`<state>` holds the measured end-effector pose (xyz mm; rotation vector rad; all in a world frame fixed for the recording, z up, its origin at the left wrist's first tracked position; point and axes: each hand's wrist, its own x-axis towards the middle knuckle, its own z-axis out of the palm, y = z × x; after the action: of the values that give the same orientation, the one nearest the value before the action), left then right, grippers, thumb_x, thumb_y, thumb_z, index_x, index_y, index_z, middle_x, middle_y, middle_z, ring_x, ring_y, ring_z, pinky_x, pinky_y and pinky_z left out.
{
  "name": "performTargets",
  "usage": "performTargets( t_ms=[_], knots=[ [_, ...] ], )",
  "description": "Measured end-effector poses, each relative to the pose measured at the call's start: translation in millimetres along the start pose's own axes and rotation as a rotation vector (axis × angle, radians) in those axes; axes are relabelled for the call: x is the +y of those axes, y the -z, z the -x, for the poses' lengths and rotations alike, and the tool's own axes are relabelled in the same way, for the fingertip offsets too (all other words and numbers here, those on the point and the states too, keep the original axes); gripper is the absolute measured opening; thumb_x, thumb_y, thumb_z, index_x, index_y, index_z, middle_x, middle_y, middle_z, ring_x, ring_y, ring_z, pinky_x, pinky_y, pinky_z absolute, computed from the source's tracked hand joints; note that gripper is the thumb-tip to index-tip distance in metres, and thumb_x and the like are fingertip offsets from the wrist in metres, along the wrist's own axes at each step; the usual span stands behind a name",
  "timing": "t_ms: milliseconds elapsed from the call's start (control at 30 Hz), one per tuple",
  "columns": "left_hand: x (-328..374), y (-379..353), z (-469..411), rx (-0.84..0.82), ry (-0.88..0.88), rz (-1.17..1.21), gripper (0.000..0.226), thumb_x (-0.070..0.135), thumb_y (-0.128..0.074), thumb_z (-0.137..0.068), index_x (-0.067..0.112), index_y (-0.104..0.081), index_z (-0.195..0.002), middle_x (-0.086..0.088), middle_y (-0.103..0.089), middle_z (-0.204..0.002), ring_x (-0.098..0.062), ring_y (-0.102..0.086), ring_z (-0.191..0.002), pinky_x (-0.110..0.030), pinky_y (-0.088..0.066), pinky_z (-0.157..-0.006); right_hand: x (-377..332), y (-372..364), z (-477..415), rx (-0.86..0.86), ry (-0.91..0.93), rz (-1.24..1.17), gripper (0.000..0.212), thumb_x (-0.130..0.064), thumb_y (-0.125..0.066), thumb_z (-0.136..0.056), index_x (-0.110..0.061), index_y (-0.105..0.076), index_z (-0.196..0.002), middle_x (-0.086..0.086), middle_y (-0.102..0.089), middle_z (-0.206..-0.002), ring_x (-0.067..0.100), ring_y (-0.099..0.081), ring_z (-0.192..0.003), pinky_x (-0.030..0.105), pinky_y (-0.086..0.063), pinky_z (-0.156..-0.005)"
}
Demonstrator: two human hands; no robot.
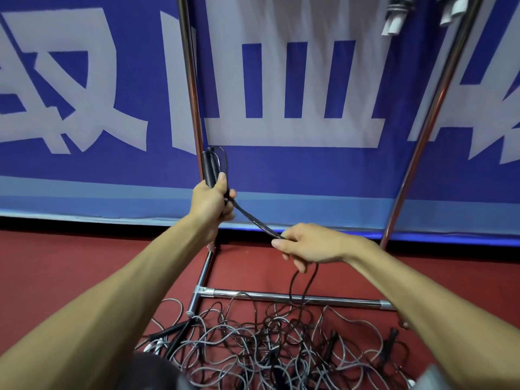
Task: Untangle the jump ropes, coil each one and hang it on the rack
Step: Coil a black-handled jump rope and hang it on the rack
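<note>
While tangled ropes [267,342] lie on red floor [56,263] by rack [281,295], we grip handles [209,167] of black rope [253,220] in left hand [212,199], fingers [231,194] curled round them, beside left pole [191,80]; right hand [312,246] pinches doubled cord lower right, loop hanging toward tangle.

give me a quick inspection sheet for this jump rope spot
surface: red floor under the rack and ropes
job's things: black jump rope stretched between both hands, its handle end sticking up from the left hand, its tail dropping into the tangled pile; chrome rack; hung ropes with pale handles at top right
clutter: nothing seen
grippers: left hand grips handle and rope; right hand pinches the rope
cables: nothing seen apart from the ropes
surroundings: blue banner with white characters behind the rack
</note>
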<state>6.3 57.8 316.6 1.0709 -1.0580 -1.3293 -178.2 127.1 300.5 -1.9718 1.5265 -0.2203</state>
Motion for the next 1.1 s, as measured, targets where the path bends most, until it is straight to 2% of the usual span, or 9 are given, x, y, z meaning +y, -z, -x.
performTargets(
  t_ms=[100,200,300,467,533,633,733,900,1100],
  knots=[
    [-7.5,9.4,-4.5,0.0,-0.198,-0.514,0.026,0.032,-0.044,-0.103,0.016,-0.04,-0.084,-0.005,-0.048,-0.071,-0.018,-0.039,-0.05,-0.028,-0.033,-0.049,6.2,5.0,3.5,0.024,0.025,0.055,0.017,-0.025,-0.051,-0.099,-0.017,-0.055,-0.084,0.001,-0.066,-0.068,0.013,-0.069,-0.067,0.027,-0.05,-0.072],
    [-9.5,19.8,-4.5,-0.16,-0.323,-1.237,0.028,0.044,-0.045,-0.1,0.016,-0.048,-0.1,-0.008,-0.058,-0.085,-0.031,-0.054,-0.077,-0.038,-0.04,-0.067,10.0,17.5,4.7,0.127,0.091,-0.037,0.014,-0.015,-0.057,-0.096,-0.016,-0.062,-0.084,-0.001,-0.066,-0.068,0.011,-0.064,-0.058,0.027,-0.052,-0.068],
    [-14.1,16.9,3.8,-0.353,-0.282,-1.488,0.036,0.05,-0.042,-0.099,0.02,-0.042,-0.079,-0.003,-0.052,-0.074,-0.031,-0.051,-0.075,-0.036,-0.034,-0.062,11.3,34.5,1.2,0.304,0.132,-0.088,0.014,-0.007,-0.058,-0.093,-0.013,-0.067,-0.084,-0.003,-0.064,-0.064,0.012,-0.059,-0.057,0.024,-0.051,-0.064],
    [-23.8,-1.2,21.4,-0.466,-0.229,-1.334,0.062,0.065,-0.018,-0.092,0.013,-0.046,-0.073,-0.005,-0.051,-0.07,-0.027,-0.049,-0.07,-0.034,-0.036,-0.064,30.6,36.8,-7.3,0.546,0.094,-0.345,0.009,-0.008,-0.076,-0.079,-0.013,-0.069,-0.075,0.003,-0.064,-0.063,0.02,-0.055,-0.048,0.036,-0.058,-0.059],
    [-29.6,-1.6,25.5,-0.518,-0.226,-1.359,0.081,0.074,-0.006,-0.078,0.012,-0.058,-0.086,-0.006,-0.062,-0.082,-0.027,-0.056,-0.082,-0.034,-0.04,-0.075,42.0,36.4,-6.9,0.587,0.046,-0.429,0.016,-0.01,-0.084,-0.071,-0.008,-0.068,-0.072,0.001,-0.058,-0.054,0.016,-0.048,-0.042,0.028,-0.05,-0.047],
    [-38.3,-7.4,35.1,-0.634,-0.339,-1.498,0.079,0.078,-0.006,-0.076,0.023,-0.058,-0.1,-0.001,-0.063,-0.081,-0.023,-0.058,-0.082,-0.035,-0.042,-0.075,49.3,39.1,-8.6,0.632,0.008,-0.468,0.021,-0.015,-0.089,-0.063,-0.011,-0.069,-0.068,-0.003,-0.059,-0.049,0.011,-0.045,-0.042,0.02,-0.039,-0.043],
    [-44.4,-21.0,40.1,-0.686,-0.498,-1.54,0.055,0.065,-0.019,-0.093,0.026,-0.054,-0.11,-0.002,-0.054,-0.064,-0.019,-0.053,-0.064,-0.037,-0.041,-0.066,50.4,37.5,-17.6,0.645,-0.018,-0.586,0.021,-0.015,-0.09,-0.062,-0.011,-0.071,-0.071,0.002,-0.066,-0.061,0.01,-0.055,-0.054,0.02,-0.046,-0.05],
    [-49.1,-25.5,34.6,-0.605,-0.452,-1.09,0.035,0.039,-0.029,-0.102,0.023,-0.041,-0.074,-0.007,-0.051,-0.066,-0.017,-0.043,-0.06,-0.038,-0.035,-0.065,63.0,30.7,-28.3,0.602,-0.098,-0.804,0.015,-0.008,-0.084,-0.069,-0.011,-0.07,-0.074,0.004,-0.064,-0.067,0.011,-0.056,-0.06,0.019,-0.047,-0.054],
    [-53.2,-18.2,21.1,-0.377,-0.329,-0.782,0.033,0.005,-0.029,-0.098,0.024,-0.052,-0.114,0.007,-0.043,-0.053,-0.007,-0.034,-0.044,-0.021,-0.03,-0.045,65.6,18.2,-36.0,0.375,-0.168,-0.908,0.009,-0.009,-0.064,-0.091,-0.008,-0.067,-0.082,0.004,-0.063,-0.073,0.009,-0.044,-0.052,0.02,-0.042,-0.048]
  ],
)
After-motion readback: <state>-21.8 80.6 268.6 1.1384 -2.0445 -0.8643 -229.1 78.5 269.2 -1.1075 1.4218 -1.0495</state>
